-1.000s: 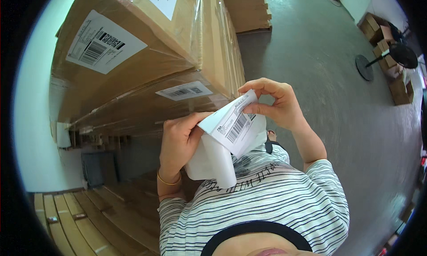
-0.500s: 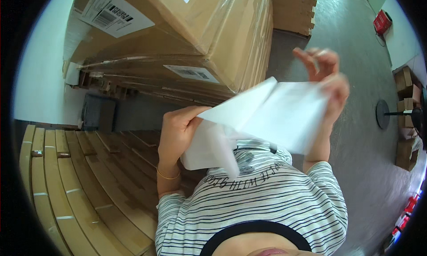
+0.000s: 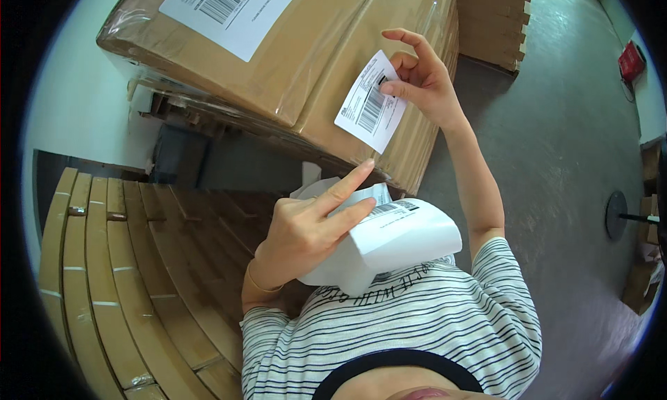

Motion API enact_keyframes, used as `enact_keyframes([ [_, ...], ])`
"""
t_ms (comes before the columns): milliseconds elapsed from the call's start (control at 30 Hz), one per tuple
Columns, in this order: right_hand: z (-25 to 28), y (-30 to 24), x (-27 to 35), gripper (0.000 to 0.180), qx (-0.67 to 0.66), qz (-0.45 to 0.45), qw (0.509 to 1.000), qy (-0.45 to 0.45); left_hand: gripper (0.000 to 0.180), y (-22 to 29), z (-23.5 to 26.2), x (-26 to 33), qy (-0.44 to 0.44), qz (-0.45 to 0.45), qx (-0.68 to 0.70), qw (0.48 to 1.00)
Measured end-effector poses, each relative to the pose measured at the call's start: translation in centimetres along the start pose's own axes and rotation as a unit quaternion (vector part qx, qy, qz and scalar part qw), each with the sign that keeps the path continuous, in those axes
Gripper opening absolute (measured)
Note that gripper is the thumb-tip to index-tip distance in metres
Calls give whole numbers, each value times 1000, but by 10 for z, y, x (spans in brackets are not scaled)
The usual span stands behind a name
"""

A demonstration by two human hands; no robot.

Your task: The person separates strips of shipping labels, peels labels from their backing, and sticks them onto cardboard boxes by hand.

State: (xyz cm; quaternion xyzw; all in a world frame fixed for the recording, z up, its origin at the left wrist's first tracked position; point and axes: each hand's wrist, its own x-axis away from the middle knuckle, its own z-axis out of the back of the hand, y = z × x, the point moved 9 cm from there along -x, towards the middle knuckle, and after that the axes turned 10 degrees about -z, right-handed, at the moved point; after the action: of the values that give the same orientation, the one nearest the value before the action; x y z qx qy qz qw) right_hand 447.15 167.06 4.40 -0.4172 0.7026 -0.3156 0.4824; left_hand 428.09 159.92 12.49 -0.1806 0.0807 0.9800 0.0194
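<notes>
My right hand (image 3: 425, 80) pinches a white printed label (image 3: 372, 108) between thumb and fingers, with the index finger curled up off it. The label lies over the end face of a taped cardboard carton (image 3: 333, 87); whether it touches the carton I cannot tell. My left hand (image 3: 306, 226) grips a curling strip of white labels (image 3: 410, 237) in front of my chest, thumb on top. Its index finger points up, the tip close to the label's lower edge. A larger white label (image 3: 233, 11) is on the carton's other visible face.
Long, flat brown cartons (image 3: 132, 282) are stacked at the lower left. A black stand with a round base (image 3: 615, 216) is on the grey floor at the right, near small open boxes (image 3: 640, 289). A red case (image 3: 631, 61) is by the right wall.
My right hand has moved up and left, away from the strip, with a single label now in it. My left index finger has straightened, and the view has shifted nearer the carton.
</notes>
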Motion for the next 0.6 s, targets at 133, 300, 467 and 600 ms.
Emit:
enact_keyframes([
  [133, 1, 0, -1, 57, 50, 18, 999, 10, 26, -2, -7, -17, -23, 9, -23, 999],
  [300, 3, 7, -8, 49, 41, 16, 999, 14, 25, -21, -15, -28, -4, 45, -39, 998],
  [467, -4, 10, -14, 56, 77, 14, 996, 36, 21, -42, -16, -23, 8, 115, -89, 989],
  [600, -4, -6, -12, 67, 227, -11, 970, 91, 21, -44, -30, -22, -13, 129, -87, 988],
])
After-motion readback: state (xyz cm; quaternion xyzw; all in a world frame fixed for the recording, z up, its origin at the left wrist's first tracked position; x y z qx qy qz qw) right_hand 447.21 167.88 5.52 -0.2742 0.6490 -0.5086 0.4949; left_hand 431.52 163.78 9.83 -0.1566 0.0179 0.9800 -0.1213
